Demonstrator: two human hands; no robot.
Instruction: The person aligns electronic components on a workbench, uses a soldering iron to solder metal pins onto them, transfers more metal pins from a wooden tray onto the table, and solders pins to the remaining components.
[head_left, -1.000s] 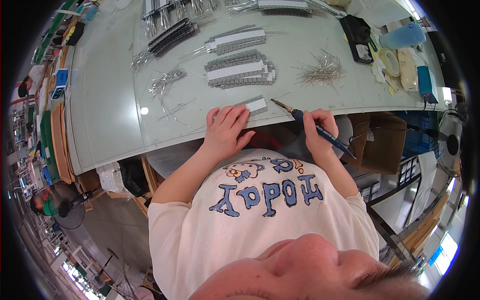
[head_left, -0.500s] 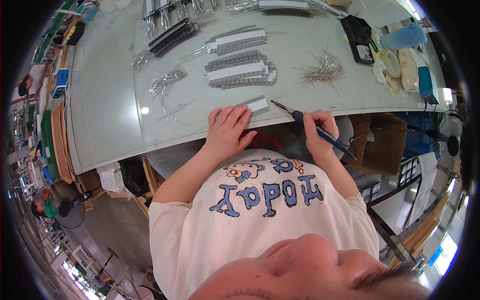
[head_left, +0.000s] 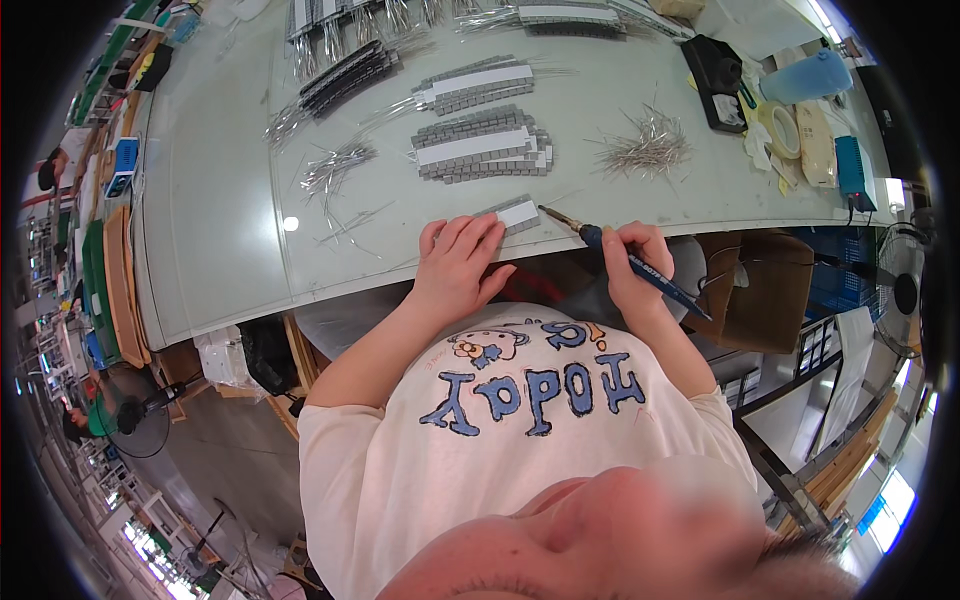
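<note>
A short grey segmented strip with a white band lies near the table's front edge. My left hand rests on the strip's left part, its fingers laid over it and the thumb held apart. What is under the fingertips is hidden. In my right hand is a dark blue soldering iron, its handle gripped between thumb and fingers. The iron points up and left, and its tip is close to the strip's right end; whether they touch, I cannot tell.
Beyond the strip lies a stack of similar grey strips. Loose thin wires form a pile to the right, with another wire bundle to the left. A black stand, tape roll and blue bottle sit far right.
The soldering iron's tip has shifted slightly left and down, nearer the strip's right end. My left hand stays on the strip.
</note>
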